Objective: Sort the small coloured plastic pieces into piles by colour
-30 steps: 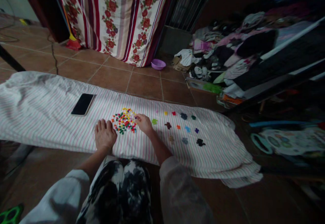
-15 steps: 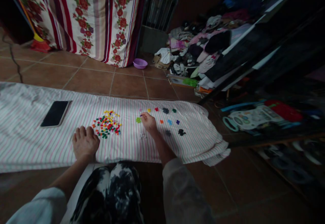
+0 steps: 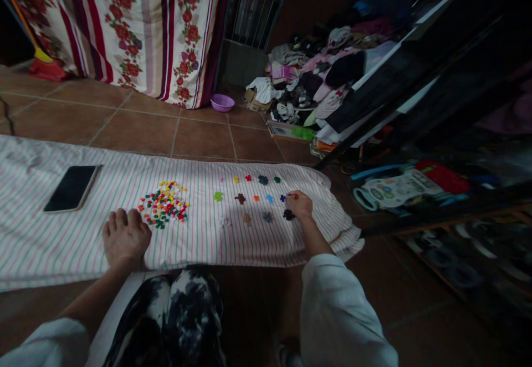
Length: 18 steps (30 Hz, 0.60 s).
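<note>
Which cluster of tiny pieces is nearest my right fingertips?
The small dark blue cluster beside your right hand; all others, even the black cluster, lie farther from its fingertips.

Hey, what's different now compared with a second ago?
The right hand has moved from the mixed pile to the person's right, over to the small dark blue cluster. Whether it has let go of its piece is too small to tell. The left hand stays beside the pile, and the phone still lies to its left.
</note>
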Motion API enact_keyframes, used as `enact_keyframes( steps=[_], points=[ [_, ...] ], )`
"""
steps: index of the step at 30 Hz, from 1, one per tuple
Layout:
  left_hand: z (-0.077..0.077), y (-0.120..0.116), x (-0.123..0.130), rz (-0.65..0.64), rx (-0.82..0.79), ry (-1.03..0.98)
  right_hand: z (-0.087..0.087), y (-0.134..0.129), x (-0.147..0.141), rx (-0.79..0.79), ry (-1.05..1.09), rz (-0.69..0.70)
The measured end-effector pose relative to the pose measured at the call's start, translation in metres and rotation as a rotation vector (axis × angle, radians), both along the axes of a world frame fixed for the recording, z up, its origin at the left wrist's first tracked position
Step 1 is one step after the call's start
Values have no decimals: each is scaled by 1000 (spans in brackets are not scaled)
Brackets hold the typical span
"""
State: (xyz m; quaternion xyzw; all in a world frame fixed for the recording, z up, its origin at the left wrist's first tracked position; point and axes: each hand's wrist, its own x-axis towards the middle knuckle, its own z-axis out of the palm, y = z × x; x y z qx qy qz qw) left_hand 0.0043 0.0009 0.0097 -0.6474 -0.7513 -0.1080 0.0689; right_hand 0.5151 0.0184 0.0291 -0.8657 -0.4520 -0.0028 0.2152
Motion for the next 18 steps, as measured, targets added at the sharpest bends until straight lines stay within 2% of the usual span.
enact_keyframes(
  steps=[5,11,18],
  points=[
    [1,0,0,-4,-21,17,-8,2,12,-103,58,-66],
    [1,1,1,2,-11,56,-20,6,9,-135,96,-40],
    [3,0,2,-4,1,64,-21,-1,11,-123,117,22]
  ],
)
